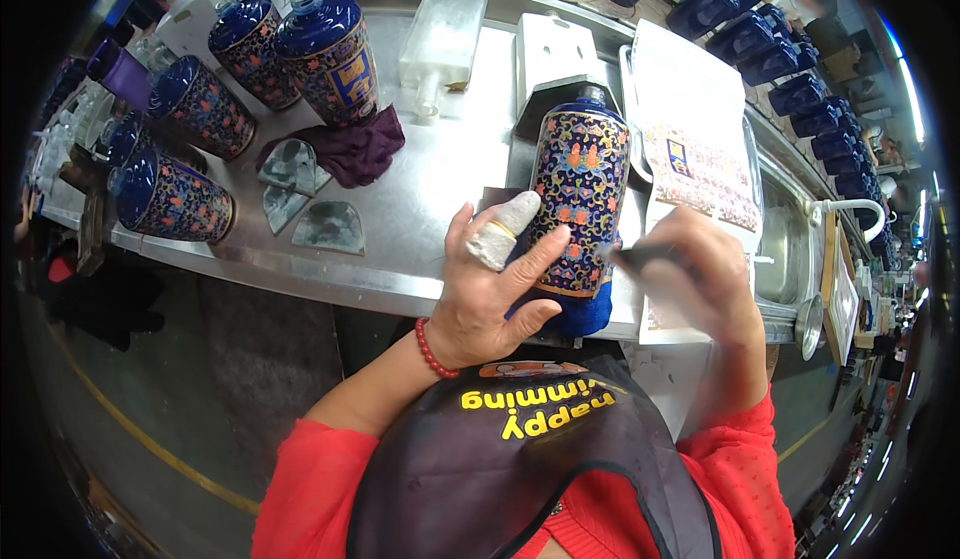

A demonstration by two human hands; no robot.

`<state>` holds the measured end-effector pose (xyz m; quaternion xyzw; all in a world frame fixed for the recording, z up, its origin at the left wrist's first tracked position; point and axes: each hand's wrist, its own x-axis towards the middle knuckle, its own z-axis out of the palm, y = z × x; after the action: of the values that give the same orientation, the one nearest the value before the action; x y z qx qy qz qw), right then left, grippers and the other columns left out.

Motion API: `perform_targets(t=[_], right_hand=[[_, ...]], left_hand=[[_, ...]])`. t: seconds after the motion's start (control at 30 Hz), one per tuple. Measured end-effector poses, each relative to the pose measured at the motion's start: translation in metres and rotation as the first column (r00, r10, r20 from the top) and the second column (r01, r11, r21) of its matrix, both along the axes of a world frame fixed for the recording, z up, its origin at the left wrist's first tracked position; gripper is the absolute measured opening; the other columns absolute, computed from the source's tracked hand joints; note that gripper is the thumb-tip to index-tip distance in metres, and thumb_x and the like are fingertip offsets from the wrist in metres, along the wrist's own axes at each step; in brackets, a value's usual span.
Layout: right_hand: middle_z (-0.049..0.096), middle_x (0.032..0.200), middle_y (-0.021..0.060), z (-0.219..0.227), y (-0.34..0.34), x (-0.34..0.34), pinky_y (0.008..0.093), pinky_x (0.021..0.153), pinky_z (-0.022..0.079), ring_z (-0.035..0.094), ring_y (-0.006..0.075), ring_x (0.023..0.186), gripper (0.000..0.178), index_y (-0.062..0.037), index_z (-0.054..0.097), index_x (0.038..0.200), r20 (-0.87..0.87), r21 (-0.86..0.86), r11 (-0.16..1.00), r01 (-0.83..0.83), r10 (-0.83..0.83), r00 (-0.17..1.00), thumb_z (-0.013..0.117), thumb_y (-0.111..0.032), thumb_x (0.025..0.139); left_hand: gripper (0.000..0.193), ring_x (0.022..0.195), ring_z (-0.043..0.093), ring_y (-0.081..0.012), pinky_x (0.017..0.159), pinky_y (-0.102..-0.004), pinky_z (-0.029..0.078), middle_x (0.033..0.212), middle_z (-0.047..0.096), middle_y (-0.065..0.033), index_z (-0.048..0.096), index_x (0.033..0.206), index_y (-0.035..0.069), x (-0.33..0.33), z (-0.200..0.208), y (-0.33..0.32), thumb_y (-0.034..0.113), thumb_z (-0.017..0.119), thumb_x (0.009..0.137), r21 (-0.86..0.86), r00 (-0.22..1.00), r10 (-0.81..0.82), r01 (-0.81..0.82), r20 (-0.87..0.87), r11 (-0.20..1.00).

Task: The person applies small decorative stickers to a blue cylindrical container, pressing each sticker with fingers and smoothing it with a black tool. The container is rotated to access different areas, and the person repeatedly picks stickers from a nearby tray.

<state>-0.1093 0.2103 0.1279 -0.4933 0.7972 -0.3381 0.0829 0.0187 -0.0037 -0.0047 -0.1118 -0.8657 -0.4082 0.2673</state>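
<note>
A dark blue bottle (580, 174) with a colourful floral pattern lies tilted in front of me, its neck pointing away. My left hand (490, 279) rests on its left side with the fingers spread and the index fingertip on the pattern. One left finger is wrapped in a greyish-white cover (502, 231) with a yellow band. To the bottle's right, my right hand (705, 264) is closed around a dark slim tool (640, 256), its tip close to the bottle's edge. Motion blurs this hand, so the tool's kind is unclear. Bunched blue cloth (592, 311) lies under the bottle's near end.
Several patterned bottles (330, 64) stand at the left beside a purple cloth (365, 149) and dark flat pieces (328, 229). A clear bottle (443, 44) lies farther back. White printed sheets (690, 89) lie at the right, before a sink (785, 249). Plain blue bottles (745, 39) line the back.
</note>
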Motion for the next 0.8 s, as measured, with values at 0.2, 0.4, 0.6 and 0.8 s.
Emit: perform_targets(t=[0.2, 0.4, 0.6, 0.8], right_hand=[[0.062, 0.133, 0.0239, -0.042, 0.008, -0.005, 0.0434, 0.091, 0.055, 0.066, 0.0377, 0.111, 0.046, -0.0019, 0.062, 0.131, -0.432, -0.044, 0.995, 0.095, -0.104, 0.896, 0.065, 0.01, 0.086], [0.046, 0.152, 0.0245, -0.052, 0.001, 0.003, 0.0484, 0.107, 0.048, 0.054, 0.0417, 0.133, 0.065, -0.0113, 0.058, 0.145, -0.484, 0.201, 0.967, 0.154, -0.038, 0.874, 0.058, 0.01, 0.083], [0.048, 0.15, 0.0259, -0.056, -0.007, -0.005, 0.0501, 0.104, 0.048, 0.055, 0.0438, 0.127, 0.064, -0.0069, 0.059, 0.141, -0.469, 0.105, 0.977, 0.187, -0.118, 0.876, 0.075, 0.001, 0.079], [0.046, 0.151, 0.0274, -0.058, -0.01, -0.001, 0.0493, 0.105, 0.047, 0.055, 0.0433, 0.126, 0.065, -0.0086, 0.061, 0.142, -0.316, 0.045, 0.975, 0.219, -0.194, 0.929, 0.081, -0.009, 0.08]], left_hand=[[0.066, 0.131, 0.048, -0.0408, 0.118, -0.0588, 0.018, 0.148, 0.051, -0.024, 0.061, 0.144, 0.011, -0.004, 0.002, -0.002, 0.058, 0.057, 0.099, 0.012, 0.999, 0.031, -0.031, 0.019, 0.999], [0.067, 0.129, 0.048, -0.0414, 0.116, -0.0604, 0.02, 0.145, 0.053, -0.024, 0.061, 0.145, 0.01, -0.012, 0.006, -0.002, 0.059, 0.056, 0.099, -0.009, 0.999, 0.043, -0.044, -0.019, 0.999], [0.066, 0.132, 0.052, -0.0393, 0.12, -0.057, 0.017, 0.145, 0.055, -0.026, 0.064, 0.14, 0.008, -0.022, 0.011, -0.003, 0.058, 0.055, 0.1, -0.042, 0.999, 0.054, -0.054, 0.004, 0.998], [0.067, 0.133, 0.054, -0.0382, 0.122, -0.0553, 0.017, 0.143, 0.057, -0.0258, 0.063, 0.14, 0.005, -0.025, 0.013, -0.004, 0.058, 0.055, 0.1, -0.051, 0.998, 0.055, -0.055, -0.002, 0.997]])
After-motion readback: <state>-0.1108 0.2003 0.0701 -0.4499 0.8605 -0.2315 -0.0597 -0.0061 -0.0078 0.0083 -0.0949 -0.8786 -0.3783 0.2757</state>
